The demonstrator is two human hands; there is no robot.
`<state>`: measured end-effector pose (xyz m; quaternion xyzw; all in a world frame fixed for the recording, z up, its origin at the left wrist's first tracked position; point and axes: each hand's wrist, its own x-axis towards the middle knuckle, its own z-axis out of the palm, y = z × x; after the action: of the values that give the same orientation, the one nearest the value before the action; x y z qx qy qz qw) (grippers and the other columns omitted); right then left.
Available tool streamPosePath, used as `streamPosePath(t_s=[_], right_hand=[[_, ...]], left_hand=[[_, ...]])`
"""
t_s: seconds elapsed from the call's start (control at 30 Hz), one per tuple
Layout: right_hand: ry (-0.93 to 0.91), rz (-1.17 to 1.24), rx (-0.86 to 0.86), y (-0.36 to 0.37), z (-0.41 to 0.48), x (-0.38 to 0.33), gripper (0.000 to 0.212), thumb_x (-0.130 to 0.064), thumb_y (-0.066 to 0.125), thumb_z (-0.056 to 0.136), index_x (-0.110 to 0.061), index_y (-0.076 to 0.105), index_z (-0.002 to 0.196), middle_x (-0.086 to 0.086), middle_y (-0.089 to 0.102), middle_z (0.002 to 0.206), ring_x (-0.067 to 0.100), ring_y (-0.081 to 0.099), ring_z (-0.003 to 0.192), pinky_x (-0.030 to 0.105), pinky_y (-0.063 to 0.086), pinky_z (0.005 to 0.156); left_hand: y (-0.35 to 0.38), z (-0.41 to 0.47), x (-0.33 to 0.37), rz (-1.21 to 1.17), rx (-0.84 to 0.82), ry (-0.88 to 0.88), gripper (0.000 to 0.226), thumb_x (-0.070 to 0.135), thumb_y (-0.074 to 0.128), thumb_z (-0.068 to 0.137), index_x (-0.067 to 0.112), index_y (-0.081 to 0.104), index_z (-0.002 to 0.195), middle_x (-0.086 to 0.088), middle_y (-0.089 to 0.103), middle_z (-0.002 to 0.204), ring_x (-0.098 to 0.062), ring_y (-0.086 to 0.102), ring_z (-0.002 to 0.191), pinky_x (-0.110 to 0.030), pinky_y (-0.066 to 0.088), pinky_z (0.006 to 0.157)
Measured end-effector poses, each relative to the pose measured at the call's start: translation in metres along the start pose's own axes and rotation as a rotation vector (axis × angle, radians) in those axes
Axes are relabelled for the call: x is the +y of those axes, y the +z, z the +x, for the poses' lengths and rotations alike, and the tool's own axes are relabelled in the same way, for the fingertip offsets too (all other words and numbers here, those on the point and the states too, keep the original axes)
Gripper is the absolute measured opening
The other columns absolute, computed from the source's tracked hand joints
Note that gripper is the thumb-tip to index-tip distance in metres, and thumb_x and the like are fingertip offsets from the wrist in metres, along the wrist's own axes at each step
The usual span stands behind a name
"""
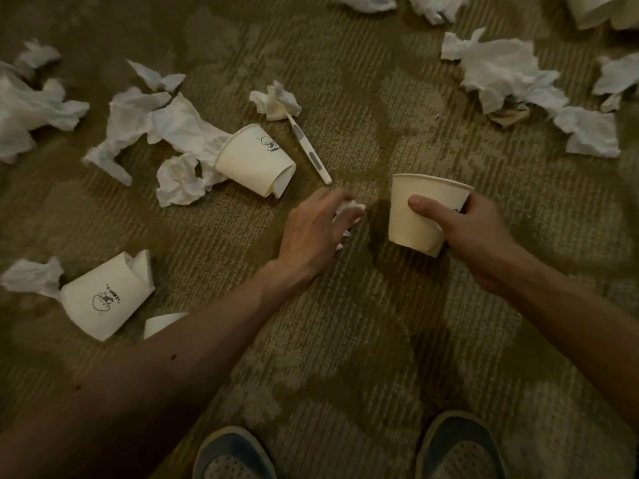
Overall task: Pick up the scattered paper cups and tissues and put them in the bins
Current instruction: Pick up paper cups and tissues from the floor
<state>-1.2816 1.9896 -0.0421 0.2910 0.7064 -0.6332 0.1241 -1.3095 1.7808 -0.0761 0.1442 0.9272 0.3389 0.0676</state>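
Note:
My right hand (473, 236) grips a white paper cup (420, 205), held upright just above the carpet. My left hand (311, 233) is closed around a small crumpled tissue (351, 210) that pokes out between the fingers. Left of it a paper cup (254, 160) lies on its side beside a heap of tissues (166, 133). Another crushed cup (107, 295) lies at the lower left next to a tissue (33, 276), and a third cup's rim (160, 323) peeks from behind my left forearm. More tissues (511, 77) lie at the upper right. No bin is in view.
A white toothbrush (307, 146) lies on the carpet by a small tissue wad (276, 102). Tissues (31, 102) pile at the far left. Another cup (594, 8) shows at the top right edge. My two slippers (235, 454) are at the bottom.

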Motion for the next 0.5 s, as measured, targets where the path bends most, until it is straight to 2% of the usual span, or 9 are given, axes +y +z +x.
streamPosePath(t_s=[0.1, 0.17, 0.23, 0.37, 0.43, 0.5], right_hand=[[-0.010, 0.019, -0.007, 0.006, 0.006, -0.007, 0.045, -0.034, 0.077, 0.079, -0.025, 0.062, 0.120, -0.006, 0.070, 0.108, 0.010, 0.067, 0.097, 0.026, 0.054, 0.069], [-0.018, 0.028, -0.008, 0.009, 0.012, -0.014, 0.048, -0.033, 0.077, 0.079, -0.022, 0.062, 0.123, -0.007, 0.070, 0.106, 0.007, 0.069, 0.092, 0.024, 0.055, 0.064], [-0.048, 0.019, -0.022, 0.013, 0.017, -0.020, 0.045, -0.031, 0.077, 0.080, -0.021, 0.062, 0.122, -0.009, 0.070, 0.102, 0.001, 0.070, 0.082, 0.018, 0.054, 0.056], [-0.094, 0.002, -0.057, 0.021, 0.027, -0.033, 0.044, -0.029, 0.078, 0.081, -0.017, 0.064, 0.121, -0.007, 0.071, 0.100, -0.001, 0.070, 0.079, 0.017, 0.053, 0.053], [-0.110, -0.011, -0.056, 0.023, 0.031, -0.037, 0.044, -0.031, 0.079, 0.079, -0.019, 0.065, 0.118, -0.007, 0.072, 0.101, 0.002, 0.071, 0.082, 0.019, 0.054, 0.056], [-0.113, -0.027, -0.061, 0.024, 0.034, -0.038, 0.044, -0.033, 0.079, 0.078, -0.021, 0.064, 0.118, -0.008, 0.072, 0.103, 0.004, 0.070, 0.087, 0.021, 0.056, 0.060]], left_hand=[[-0.013, 0.020, 0.002, 0.061, 0.120, -0.072, 0.023, 0.024, 0.056, 0.099, 0.015, 0.071, 0.114, -0.003, 0.065, 0.107, -0.011, 0.056, 0.089, -0.023, 0.041, 0.075], [-0.027, 0.039, 0.005, 0.084, 0.187, -0.152, 0.026, 0.017, 0.053, 0.099, 0.013, 0.069, 0.119, -0.007, 0.068, 0.112, -0.019, 0.062, 0.099, -0.031, 0.047, 0.084], [-0.038, 0.059, 0.004, 0.108, 0.191, -0.243, 0.029, 0.012, 0.052, 0.097, 0.010, 0.065, 0.123, -0.011, 0.067, 0.117, -0.026, 0.061, 0.108, -0.031, 0.043, 0.081], [-0.045, 0.089, -0.005, 0.119, 0.063, -0.395, 0.036, 0.029, 0.050, 0.101, 0.006, 0.051, 0.129, -0.014, 0.061, 0.115, -0.032, 0.060, 0.108, -0.038, 0.046, 0.080], [-0.041, 0.096, -0.006, 0.122, 0.030, -0.452, 0.052, 0.039, 0.055, 0.098, 0.005, 0.041, 0.135, -0.014, 0.058, 0.118, -0.032, 0.059, 0.109, -0.037, 0.042, 0.075], [-0.037, 0.099, -0.005, 0.129, 0.023, -0.509, 0.067, 0.041, 0.062, 0.094, 0.005, 0.032, 0.141, -0.015, 0.055, 0.129, -0.033, 0.056, 0.116, -0.037, 0.039, 0.078]])
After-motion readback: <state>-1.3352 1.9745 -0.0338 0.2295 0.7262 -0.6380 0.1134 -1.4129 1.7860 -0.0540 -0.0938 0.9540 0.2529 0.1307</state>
